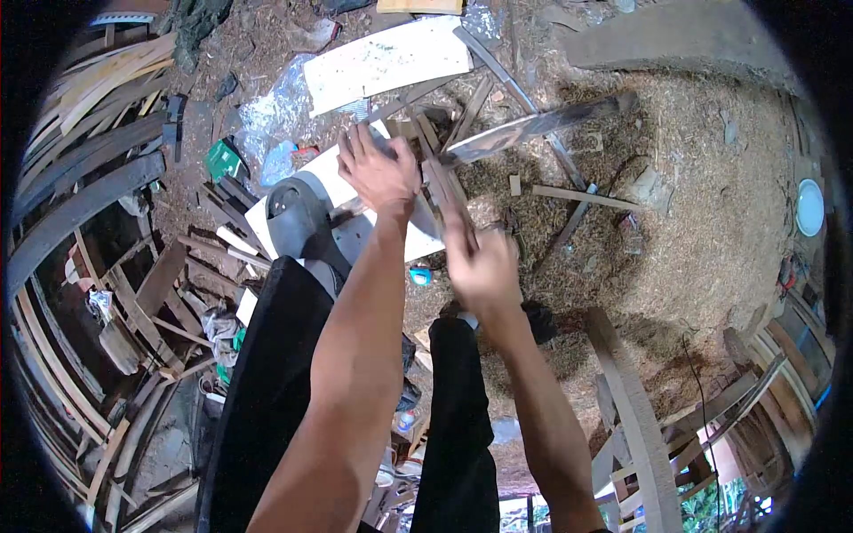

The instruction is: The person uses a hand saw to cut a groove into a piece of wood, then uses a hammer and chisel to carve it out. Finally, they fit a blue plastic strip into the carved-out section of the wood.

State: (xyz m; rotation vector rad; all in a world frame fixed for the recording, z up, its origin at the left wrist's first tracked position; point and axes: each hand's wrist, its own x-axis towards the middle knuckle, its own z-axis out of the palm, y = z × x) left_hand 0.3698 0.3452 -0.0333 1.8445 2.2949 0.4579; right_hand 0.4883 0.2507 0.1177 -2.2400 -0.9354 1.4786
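Note:
My left hand [382, 169] lies palm down with its fingers spread, pressing on a piece that it mostly hides, above a white board [259, 226]. To its right, my right hand [484, 271] is blurred and closed round the near end of a long wooden piece [444, 191], which looks like a tool handle or frame. Beyond that piece, a long, narrow, partly shiny strip [542, 124] reaches to the upper right; whether the two are joined is unclear. My foot in a grey shoe or sandal [298, 218] rests on the white board, left of my left hand.
A white panel [391, 60] lies ahead. A blue round item [420, 275] sits between my arms, and a green box [224, 160] is at the left. Curved timbers [89, 209] are stacked at the far left. Sawdust, offcuts and a thick beam [684, 40] lie at the right.

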